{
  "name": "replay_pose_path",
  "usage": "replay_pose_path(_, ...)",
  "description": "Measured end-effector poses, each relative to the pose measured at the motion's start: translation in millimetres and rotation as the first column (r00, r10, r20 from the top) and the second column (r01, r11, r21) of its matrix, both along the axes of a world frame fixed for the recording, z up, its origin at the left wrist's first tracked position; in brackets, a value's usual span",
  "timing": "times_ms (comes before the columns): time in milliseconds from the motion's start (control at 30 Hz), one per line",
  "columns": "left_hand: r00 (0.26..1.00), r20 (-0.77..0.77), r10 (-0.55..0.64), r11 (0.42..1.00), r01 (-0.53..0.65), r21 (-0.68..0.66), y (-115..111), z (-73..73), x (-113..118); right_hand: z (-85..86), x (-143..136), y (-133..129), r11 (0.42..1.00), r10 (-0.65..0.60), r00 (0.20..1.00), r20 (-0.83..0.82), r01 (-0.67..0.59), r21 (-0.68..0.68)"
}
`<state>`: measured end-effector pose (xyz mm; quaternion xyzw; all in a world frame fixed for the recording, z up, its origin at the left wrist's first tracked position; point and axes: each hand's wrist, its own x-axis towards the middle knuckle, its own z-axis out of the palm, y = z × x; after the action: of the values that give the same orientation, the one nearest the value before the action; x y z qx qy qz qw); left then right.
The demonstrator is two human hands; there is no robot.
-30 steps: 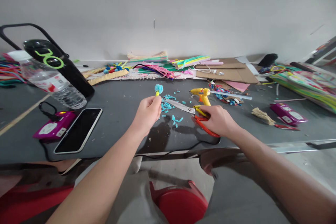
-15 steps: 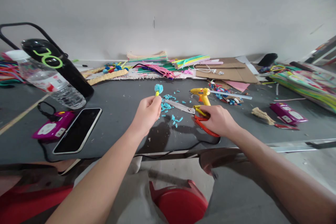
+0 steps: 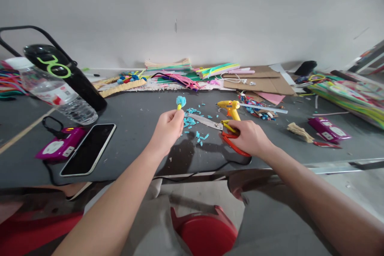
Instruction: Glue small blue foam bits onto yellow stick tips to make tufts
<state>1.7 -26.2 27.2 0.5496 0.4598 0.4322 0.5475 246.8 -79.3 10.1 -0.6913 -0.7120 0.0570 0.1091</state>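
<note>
- A red stool (image 3: 207,234) stood below the table's near edge.
- A black cable (image 3: 222,165) curved along that edge.
- A smartphone (image 3: 89,150) lay at the left, its screen dark, beside a purple electronic box (image 3: 61,144) with a black lead attached.
- The right hand (image 3: 252,138) was closed around the yellow and red handles of the scissors (image 3: 207,121), whose blades pointed toward the other hand; whether the tip touched it could not be told.
- The left hand (image 3: 168,130) pinched a yellow stem, with its fluffy blue pompom (image 3: 181,101) upright just above the fingers, over the table (image 3: 135,128).
- Blue clippings (image 3: 201,137) were scattered beneath and around the blades.
- A yellow hot glue gun (image 3: 230,108) lay just beyond the right hand, a clear glue stick (image 3: 264,108) projecting from its back.
- A clear plastic bottle (image 3: 57,92) and a black tumbler (image 3: 78,82) stood at the far left.
- Pipe-cleaner bundles (image 3: 217,70) and flattened cardboard (image 3: 261,81) lay along the white partition (image 3: 192,20).
</note>
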Motion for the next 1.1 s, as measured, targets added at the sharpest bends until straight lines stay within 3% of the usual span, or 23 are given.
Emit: replay_pose_path(1100, 1.000, -0.014, -0.027, 0.999, 0.027, 0.021, 0.9, -4.7, -2.0, -0.8, 0.4, -0.5, 1.000, 0.001, 1.000, 0.002, -0.001, 0.014)
